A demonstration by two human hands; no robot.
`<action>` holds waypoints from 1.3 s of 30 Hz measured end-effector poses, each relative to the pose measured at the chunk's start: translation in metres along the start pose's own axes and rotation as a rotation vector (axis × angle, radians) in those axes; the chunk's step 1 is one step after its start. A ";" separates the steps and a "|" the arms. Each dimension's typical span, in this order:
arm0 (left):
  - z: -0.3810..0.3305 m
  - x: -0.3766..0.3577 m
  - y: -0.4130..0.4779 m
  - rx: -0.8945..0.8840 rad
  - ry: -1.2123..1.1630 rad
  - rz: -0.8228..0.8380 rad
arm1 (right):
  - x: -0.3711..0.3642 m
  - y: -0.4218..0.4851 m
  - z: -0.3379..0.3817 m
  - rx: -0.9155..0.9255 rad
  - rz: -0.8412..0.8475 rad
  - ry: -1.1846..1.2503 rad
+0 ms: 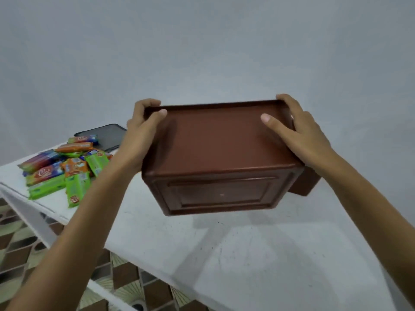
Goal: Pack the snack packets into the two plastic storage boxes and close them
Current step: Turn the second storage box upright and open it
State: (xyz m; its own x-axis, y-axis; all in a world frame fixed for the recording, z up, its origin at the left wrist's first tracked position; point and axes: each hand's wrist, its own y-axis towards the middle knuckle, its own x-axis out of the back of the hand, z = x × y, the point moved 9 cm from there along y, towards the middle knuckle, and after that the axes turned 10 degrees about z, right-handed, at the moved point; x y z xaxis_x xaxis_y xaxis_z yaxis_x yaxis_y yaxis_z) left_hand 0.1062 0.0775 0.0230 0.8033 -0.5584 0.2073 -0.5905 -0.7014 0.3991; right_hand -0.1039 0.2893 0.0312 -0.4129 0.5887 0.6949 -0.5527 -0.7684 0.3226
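Brown storage box [215, 153], lid on, clasped at its ends by left grip [139, 131] and right grip [298, 133]; snack packets [65, 169] to its left.

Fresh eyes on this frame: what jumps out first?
The brown box at centre, top closed, is gripped at both ends by the left hand and right hand, apparently lifted off the white table. Next comes the bright pile of snack packets at the table's left end, with a dark flat panel behind it. A second brown box peeks out behind the first, at right.
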 end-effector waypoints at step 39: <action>0.078 -0.146 -0.050 0.014 0.732 0.510 | 0.007 -0.181 -0.108 -0.435 -0.232 -0.200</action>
State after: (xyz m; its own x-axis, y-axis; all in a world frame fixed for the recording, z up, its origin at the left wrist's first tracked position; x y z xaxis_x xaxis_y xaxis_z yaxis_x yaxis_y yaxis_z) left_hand 0.0122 0.1596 -0.0971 0.2876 -0.3849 0.8770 -0.8869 -0.4526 0.0922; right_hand -0.0844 0.4594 -0.0920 -0.1214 0.6386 0.7599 -0.8798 -0.4238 0.2155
